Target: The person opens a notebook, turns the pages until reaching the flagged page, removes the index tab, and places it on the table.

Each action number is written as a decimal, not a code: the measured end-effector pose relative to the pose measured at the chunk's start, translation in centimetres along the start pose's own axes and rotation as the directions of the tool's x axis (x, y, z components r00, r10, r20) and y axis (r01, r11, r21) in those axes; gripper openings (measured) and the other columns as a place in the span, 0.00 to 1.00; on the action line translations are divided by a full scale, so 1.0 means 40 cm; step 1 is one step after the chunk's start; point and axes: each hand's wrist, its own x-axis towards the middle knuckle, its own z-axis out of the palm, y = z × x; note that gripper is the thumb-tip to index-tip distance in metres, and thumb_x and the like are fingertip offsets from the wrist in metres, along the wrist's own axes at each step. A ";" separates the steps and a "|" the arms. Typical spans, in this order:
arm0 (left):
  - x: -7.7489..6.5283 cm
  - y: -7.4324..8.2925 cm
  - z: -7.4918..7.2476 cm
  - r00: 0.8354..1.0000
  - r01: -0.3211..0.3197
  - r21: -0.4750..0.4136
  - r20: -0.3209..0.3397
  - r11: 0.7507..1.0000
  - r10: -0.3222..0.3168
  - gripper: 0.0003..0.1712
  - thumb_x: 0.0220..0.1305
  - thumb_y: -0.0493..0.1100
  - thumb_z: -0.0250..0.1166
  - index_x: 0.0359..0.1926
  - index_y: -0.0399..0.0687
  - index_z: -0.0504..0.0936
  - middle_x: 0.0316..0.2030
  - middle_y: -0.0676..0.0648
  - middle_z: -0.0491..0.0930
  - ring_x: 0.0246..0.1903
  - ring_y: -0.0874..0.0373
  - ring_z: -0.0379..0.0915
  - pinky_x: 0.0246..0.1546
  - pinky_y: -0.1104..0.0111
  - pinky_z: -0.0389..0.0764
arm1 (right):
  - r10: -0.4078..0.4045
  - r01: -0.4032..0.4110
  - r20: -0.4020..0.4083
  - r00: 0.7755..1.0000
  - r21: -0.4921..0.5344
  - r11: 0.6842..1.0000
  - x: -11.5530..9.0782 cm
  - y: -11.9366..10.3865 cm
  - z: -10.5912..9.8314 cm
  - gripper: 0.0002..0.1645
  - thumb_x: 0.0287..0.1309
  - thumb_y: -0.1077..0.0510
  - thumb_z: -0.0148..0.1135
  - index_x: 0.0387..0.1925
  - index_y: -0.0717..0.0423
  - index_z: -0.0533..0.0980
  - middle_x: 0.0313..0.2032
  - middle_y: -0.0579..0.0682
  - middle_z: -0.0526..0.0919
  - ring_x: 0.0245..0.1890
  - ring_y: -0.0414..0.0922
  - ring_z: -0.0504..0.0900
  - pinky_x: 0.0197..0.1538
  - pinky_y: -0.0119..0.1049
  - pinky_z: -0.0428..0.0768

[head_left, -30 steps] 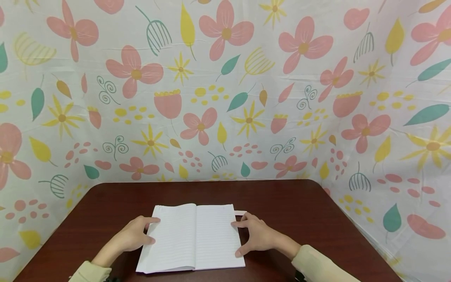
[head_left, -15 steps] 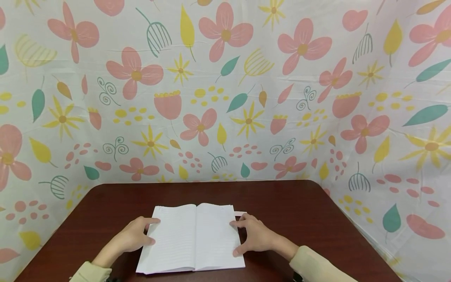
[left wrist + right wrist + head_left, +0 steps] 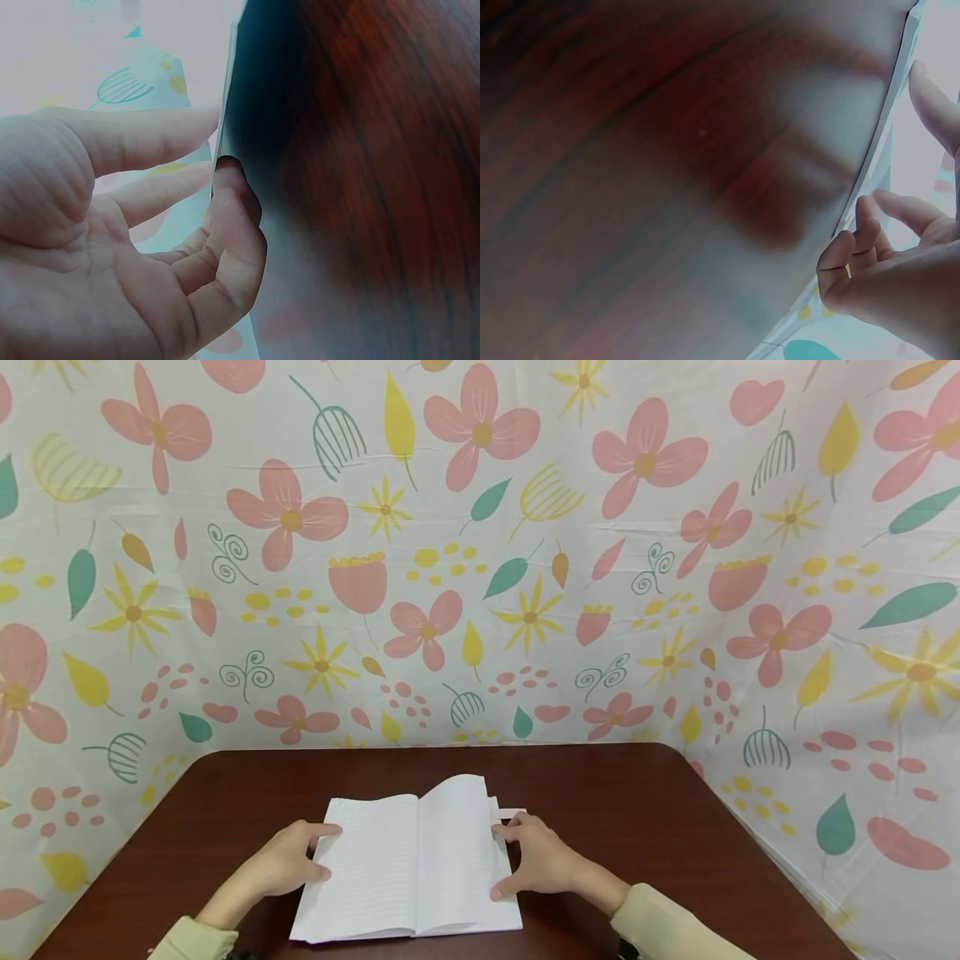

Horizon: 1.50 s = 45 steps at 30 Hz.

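An open notebook (image 3: 371,868) with lined white pages lies on the dark brown table. My left hand (image 3: 281,860) holds its left edge, thumb and forefinger on the page; in the left wrist view other fingers curl round beneath the notebook's edge (image 3: 228,82). At the right edge, my right hand (image 3: 551,860) pinches a page (image 3: 453,860) between thumb and forefinger. That page bows upward, its far corner raised above the sheets below. The right wrist view has the remaining fingers curled beside the notebook's edge (image 3: 881,127). The exact contact under the page is hidden.
A pale strip (image 3: 513,813) sticks out from the notebook's right side near the right forefinger. The wooden table (image 3: 637,793) has rounded far corners. A flower-printed cloth (image 3: 450,568) hangs behind it and along both sides.
The right page lay flat, then began to bulge near the spine, and now arches up with its far corner lifted. My right fingers have shifted slightly left. The left hand stays put.
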 end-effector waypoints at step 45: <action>0.002 0.003 -0.006 1.000 0.008 -0.048 0.017 0.999 -0.008 0.35 0.53 0.28 0.77 0.64 0.32 0.81 0.35 0.43 0.68 0.29 0.51 0.60 0.30 0.62 0.67 | -0.071 0.096 -0.112 0.991 0.238 0.967 0.060 -0.061 -0.003 0.39 0.56 0.57 0.81 0.67 0.66 0.77 0.30 0.38 0.89 0.21 0.37 0.68 0.33 0.32 0.73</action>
